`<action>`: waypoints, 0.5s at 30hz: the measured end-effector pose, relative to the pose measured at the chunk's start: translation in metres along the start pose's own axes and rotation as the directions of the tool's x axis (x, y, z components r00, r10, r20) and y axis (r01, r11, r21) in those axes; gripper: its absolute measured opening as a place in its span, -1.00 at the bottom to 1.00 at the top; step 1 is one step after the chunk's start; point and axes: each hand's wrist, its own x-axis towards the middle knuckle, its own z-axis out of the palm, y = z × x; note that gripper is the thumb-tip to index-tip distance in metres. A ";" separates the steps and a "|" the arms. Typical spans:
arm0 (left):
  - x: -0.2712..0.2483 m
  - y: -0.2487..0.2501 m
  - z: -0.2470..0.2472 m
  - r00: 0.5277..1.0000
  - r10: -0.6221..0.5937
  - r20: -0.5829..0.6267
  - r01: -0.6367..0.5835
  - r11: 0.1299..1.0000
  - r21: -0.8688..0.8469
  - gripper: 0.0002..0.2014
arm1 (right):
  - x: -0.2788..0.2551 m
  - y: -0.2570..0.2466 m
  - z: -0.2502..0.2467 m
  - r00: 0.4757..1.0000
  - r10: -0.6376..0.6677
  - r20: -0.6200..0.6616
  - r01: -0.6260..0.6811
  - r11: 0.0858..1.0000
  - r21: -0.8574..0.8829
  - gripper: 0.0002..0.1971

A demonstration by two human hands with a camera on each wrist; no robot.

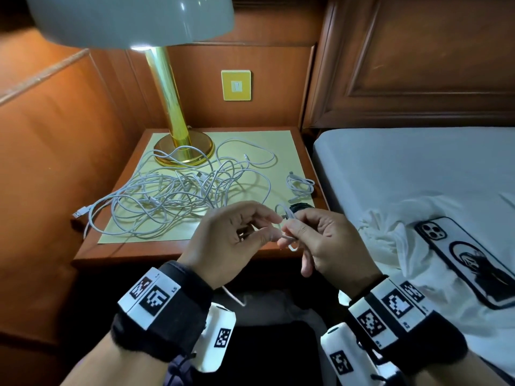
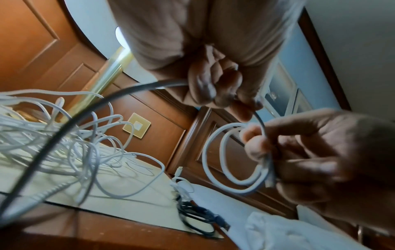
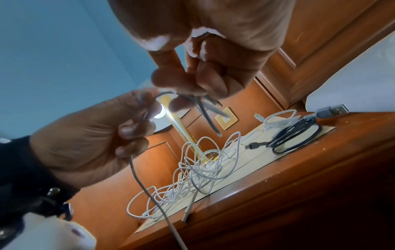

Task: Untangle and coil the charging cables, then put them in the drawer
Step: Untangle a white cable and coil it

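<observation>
I am holding a small coil of white charging cable (image 2: 233,155) in the right hand (image 1: 328,240), thumb and fingers pinching the gathered loops together where they cross. The left hand (image 1: 231,240) is curling its fingers round the free run of the same cable, which is trailing down past the nightstand's front edge (image 1: 172,250). I judge the step in hand to be coiling: two loops are showing in the left wrist view, and a length is still hanging loose.

Beyond the hands, the main tangle of white cables (image 1: 178,190) is lying on the yellow mat (image 1: 281,140) in front of the brass lamp base (image 1: 184,151), unsorted. A coiled white cable (image 1: 299,185) and a coiled black USB cable (image 3: 292,137) are lying side by side near the mat's right edge. A phone (image 1: 471,260) is lying on the bed.

The next move, in my judgement, calls for feeding more slack through the left hand and laying another loop into the right. No drawer is in view.
</observation>
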 end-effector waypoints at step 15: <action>0.006 -0.015 0.000 0.990 -0.097 0.098 0.092 0.994 0.059 -0.58 | -0.002 -0.015 -0.002 0.936 0.231 0.265 -0.318 0.878 0.358 -0.71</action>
